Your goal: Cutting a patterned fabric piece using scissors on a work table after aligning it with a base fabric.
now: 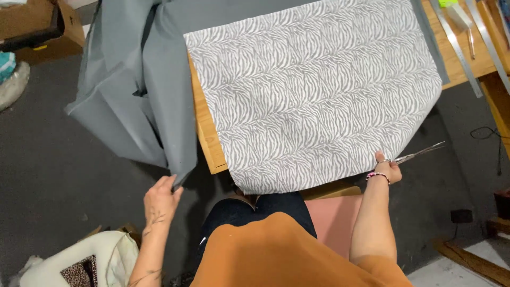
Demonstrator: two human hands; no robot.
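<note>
A large sheet of grey-and-white zebra-striped fabric (pixel 319 90) lies spread over a wooden table (pixel 204 133) and hangs over its near edge. My right hand (pixel 388 169) grips a pair of metal scissors (pixel 419 154) at the sheet's lower right edge, blades pointing right and up. My left hand (pixel 161 199) pinches the hanging corner of a plain grey cloth (pixel 138 90) that drapes off the table's left side toward the floor.
Long metal rulers (pixel 459 50) and small tools lie on the table's far right. A cardboard box (pixel 37 26) sits on the dark floor at top left. A white bag (pixel 85 260) rests by my left arm. A pink seat (pixel 334 215) is under me.
</note>
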